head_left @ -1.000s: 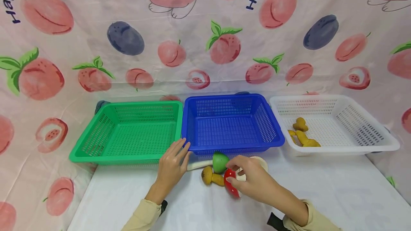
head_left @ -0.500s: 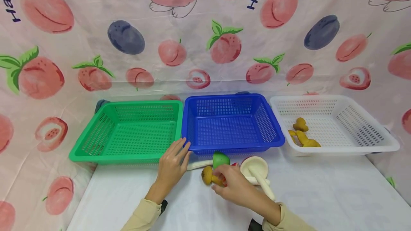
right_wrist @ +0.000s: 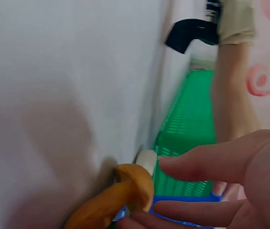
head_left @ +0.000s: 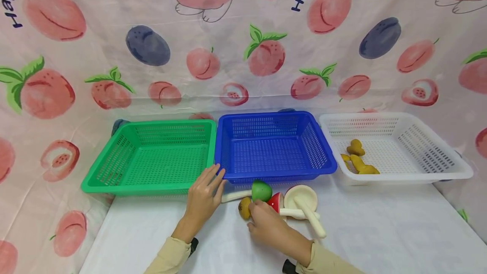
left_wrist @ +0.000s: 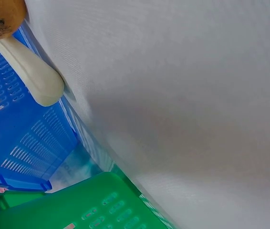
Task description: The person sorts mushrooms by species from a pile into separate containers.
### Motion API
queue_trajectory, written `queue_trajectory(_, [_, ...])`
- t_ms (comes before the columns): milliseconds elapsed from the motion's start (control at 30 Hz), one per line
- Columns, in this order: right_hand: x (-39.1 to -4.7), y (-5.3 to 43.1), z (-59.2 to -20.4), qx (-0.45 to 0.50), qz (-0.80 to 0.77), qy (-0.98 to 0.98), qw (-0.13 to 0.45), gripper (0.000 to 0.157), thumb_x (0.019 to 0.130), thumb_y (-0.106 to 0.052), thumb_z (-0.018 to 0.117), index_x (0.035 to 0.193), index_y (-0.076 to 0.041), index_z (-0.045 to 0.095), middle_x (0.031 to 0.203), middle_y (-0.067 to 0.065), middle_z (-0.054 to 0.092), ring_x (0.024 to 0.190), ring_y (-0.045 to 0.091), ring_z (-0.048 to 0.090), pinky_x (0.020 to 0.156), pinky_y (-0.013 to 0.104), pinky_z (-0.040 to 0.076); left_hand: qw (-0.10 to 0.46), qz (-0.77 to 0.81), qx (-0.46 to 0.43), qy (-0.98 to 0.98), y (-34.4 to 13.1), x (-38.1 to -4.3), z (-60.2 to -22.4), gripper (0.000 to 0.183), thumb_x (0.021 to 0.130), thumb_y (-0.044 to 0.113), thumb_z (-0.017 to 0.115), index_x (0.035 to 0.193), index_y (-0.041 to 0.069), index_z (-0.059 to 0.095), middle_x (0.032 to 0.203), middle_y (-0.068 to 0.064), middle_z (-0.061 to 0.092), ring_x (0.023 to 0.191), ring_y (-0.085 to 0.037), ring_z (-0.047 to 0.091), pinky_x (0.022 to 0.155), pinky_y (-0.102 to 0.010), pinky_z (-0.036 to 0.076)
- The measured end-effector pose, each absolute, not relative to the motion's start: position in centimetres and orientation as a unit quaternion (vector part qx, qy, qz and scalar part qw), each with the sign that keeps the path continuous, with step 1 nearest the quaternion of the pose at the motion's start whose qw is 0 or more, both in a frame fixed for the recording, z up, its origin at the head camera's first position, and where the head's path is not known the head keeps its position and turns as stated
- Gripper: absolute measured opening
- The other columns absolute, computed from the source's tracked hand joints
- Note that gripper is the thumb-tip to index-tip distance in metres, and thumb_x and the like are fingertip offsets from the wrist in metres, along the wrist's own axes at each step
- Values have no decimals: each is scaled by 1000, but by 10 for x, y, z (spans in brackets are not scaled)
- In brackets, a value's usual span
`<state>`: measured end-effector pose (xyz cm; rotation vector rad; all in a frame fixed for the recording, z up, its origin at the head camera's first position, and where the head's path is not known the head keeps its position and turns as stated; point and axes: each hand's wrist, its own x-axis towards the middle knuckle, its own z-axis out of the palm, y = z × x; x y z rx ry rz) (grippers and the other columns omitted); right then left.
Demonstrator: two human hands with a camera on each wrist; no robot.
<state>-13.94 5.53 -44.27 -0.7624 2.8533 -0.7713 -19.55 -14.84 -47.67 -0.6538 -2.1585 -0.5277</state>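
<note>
A brown toy mushroom (head_left: 244, 208) lies on the white cloth, its stem hidden under my right hand (head_left: 268, 225) in the head view. In the right wrist view, thumb and fingers (right_wrist: 197, 212) are spread apart beside this mushroom's cap. Just behind it is a green-capped toy mushroom (head_left: 261, 190) with a long pale stem. A red-capped one (head_left: 274, 202) lies to the right, beside a larger mushroom with its cream underside up (head_left: 307, 200). My left hand (head_left: 203, 198) has its fingers extended, fingertips right at the adjoining corners of the green and blue baskets.
Along the back stand a green basket (head_left: 148, 190), a blue basket (head_left: 279, 177) and a white basket (head_left: 411, 178), side by side. Several yellow-brown toy pieces (head_left: 364, 167) lie at the left of the white one. A fruit-printed cloth (head_left: 274, 88) hangs behind them.
My right hand has moved left from the red-capped mushroom to the brown one, uncovering the red and cream mushrooms. My left hand has stayed in place.
</note>
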Motion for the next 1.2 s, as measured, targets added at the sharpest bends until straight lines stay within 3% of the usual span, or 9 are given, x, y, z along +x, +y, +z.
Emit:
queue_trajectory(200, [-137,45,-452,-259,-173,950,-14,18,64,9,64,78,0,58,72,8,55,73,24,58,62,33,55,401,-206,-259,-854,-149,-195,-477,31,79,10,73,108,-3,70,116,-20,64,110,-34,60,95,-45,49])
queue_trajectory(500, [-138,43,-462,-272,-170,945,-70,31,61,15,65,82,-4,53,75,8,58,72,22,53,61,30,53,402,-204,-256,-855,-150,-194,-477,30,83,13,70,109,-2,69,116,-20,64,110,-34,60,96,-46,48])
queue_trajectory(600, [-138,42,-467,-270,-190,942,-68,33,62,17,64,82,-6,51,78,6,58,73,24,56,58,32,53,401,-202,-256,-856,-149,-194,-478,30,83,13,70,110,-2,69,116,-19,64,110,-33,60,96,-46,48])
queue_trajectory(833, [-132,40,-477,-237,-225,944,-40,43,68,9,71,102,-4,48,95,11,55,78,31,64,61,37,59,402,-205,-256,-855,-148,-194,-478,31,81,11,72,109,-2,70,116,-19,64,109,-34,60,95,-46,49])
queue_trajectory(1200, [-128,45,-477,-282,-273,916,-87,47,66,8,69,106,-10,54,77,0,51,71,18,56,58,29,51,404,-204,-254,-855,-148,-194,-477,32,80,11,72,109,-2,70,116,-19,64,109,-34,60,94,-46,49])
